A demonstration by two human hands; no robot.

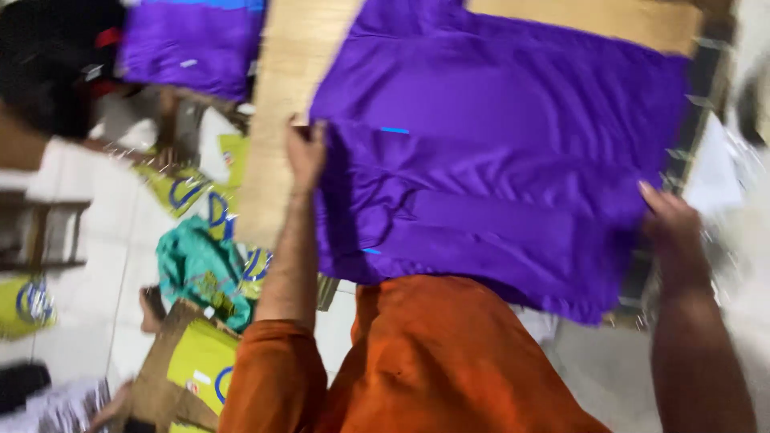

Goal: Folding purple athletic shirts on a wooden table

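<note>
Centrally, a purple garment (497,152) is spread over a pale wooden counter (277,120), its near edge hanging off the counter towards the person's orange shirt (433,361). The garment's left edge is gripped by the left hand (305,152), whose fingers are closed on the cloth. The right hand (672,224) is laid at the garment's right edge with fingers curled over the fabric; whether the cloth is truly pinched there cannot be told because of blur. Two small bright blue marks are seen on the purple cloth: a short bar (394,130) near the left hand and a smaller tab (370,251) lower on the folded sleeve.

A second purple garment (192,44) with a blue band along its top is seen at upper left, well apart from the hands; a small pale label (188,62) is stitched on it. Beneath it, on the white tiled floor (88,240), several yellow packages with blue ring-shaped marks are scattered: one (188,192) just left of the counter, one (26,303) at the far left edge, and a larger yellow one (200,361) lying in a brown cardboard box (156,377) at lower left. A crumpled teal cloth (196,269) is lying between the packages, beside the left forearm.
</note>
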